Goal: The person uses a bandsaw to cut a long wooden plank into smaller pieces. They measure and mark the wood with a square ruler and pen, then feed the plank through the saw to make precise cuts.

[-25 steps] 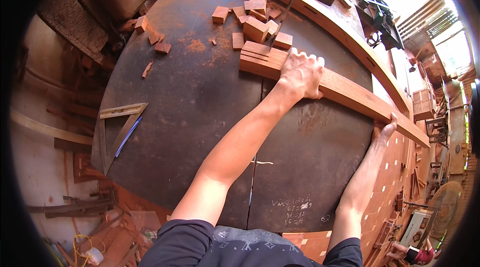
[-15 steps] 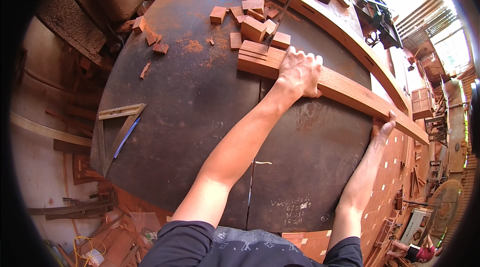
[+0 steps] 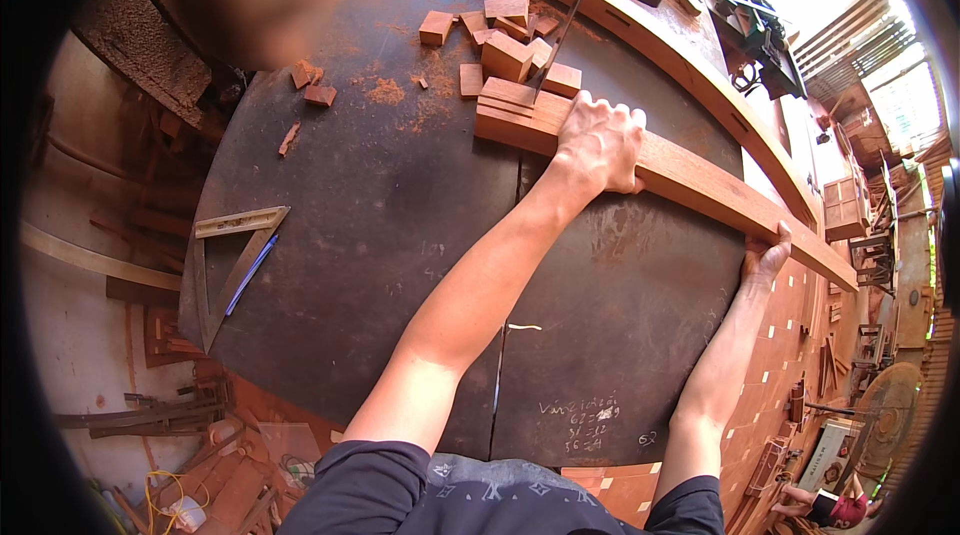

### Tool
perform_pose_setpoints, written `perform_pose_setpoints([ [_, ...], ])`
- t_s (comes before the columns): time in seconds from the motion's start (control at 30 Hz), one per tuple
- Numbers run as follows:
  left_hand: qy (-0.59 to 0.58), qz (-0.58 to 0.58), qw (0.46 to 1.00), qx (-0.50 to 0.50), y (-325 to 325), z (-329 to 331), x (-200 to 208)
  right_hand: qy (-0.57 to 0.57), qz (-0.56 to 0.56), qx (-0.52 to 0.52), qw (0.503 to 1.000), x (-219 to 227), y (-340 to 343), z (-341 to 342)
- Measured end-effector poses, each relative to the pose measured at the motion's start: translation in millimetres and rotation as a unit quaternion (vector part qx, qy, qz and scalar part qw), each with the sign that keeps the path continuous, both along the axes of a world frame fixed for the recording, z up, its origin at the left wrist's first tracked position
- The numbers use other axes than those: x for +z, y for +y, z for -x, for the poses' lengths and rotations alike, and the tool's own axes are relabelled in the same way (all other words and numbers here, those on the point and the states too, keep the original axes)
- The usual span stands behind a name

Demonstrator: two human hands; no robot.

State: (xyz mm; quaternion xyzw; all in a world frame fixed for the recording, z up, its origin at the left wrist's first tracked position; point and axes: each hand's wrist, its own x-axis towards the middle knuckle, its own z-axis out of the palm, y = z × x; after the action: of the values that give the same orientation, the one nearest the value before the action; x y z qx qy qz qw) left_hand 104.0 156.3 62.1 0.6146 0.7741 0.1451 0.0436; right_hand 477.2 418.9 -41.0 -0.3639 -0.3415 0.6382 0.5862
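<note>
A long reddish-brown wooden beam (image 3: 700, 181) lies slantwise over the dark metal saw table (image 3: 400, 235). Its left end has narrow slits cut lengthwise, and the thin upright saw blade (image 3: 568, 33) meets the wood there. My left hand (image 3: 603, 143) is wrapped over the beam just right of the blade, fingers on the far side. Farther right, past the table's edge, my right hand (image 3: 768, 253) grips the beam near its other end, thumb on top. Several small wood blocks (image 3: 507, 57) are heaped behind the slit end.
A long wooden rail (image 3: 690, 73) crosses behind the beam. A triangular square (image 3: 240, 225) and a blue pen (image 3: 252, 275) lie at the table's left. Sawdust (image 3: 386, 92) and offcuts (image 3: 320, 96) are scattered on the far left. Another person (image 3: 845, 507) is at the lower right.
My hands and the beam stay in almost the same place. A blurred patch now covers the upper left, where a jug showed before.
</note>
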Motion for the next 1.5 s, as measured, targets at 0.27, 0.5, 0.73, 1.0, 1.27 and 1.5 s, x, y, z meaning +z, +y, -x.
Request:
perform_pose_setpoints([
  [0.27, -0.004, 0.011, 1.0, 0.002, 0, 1, 2, -0.005, 0.002, -0.008, 1.0, 0, 0, 4],
  [0.5, 0.002, 0.028, 1.0, 0.001, -1, -3, 0, -0.016, 0.025, -0.033, 0.999, 3, -2, 8],
  [0.73, -0.003, 0.016, 1.0, -0.001, -8, -7, 0, -0.001, 0.022, -0.041, 0.999, 1, -3, 5],
  [1.0, -0.002, 0.016, 1.0, -0.002, -10, -9, 2, -0.005, 0.015, -0.04, 0.999, 3, -8, 5],
  [1.27, 0.005, 0.013, 1.0, -0.001, -3, -2, 1, -0.007, 0.009, -0.016, 1.0, 6, -10, 12],
  [1.5, 0.006, 0.002, 1.0, -0.004, -1, 1, 0, -0.016, 0.007, -0.029, 0.999, 2, -3, 8],
])
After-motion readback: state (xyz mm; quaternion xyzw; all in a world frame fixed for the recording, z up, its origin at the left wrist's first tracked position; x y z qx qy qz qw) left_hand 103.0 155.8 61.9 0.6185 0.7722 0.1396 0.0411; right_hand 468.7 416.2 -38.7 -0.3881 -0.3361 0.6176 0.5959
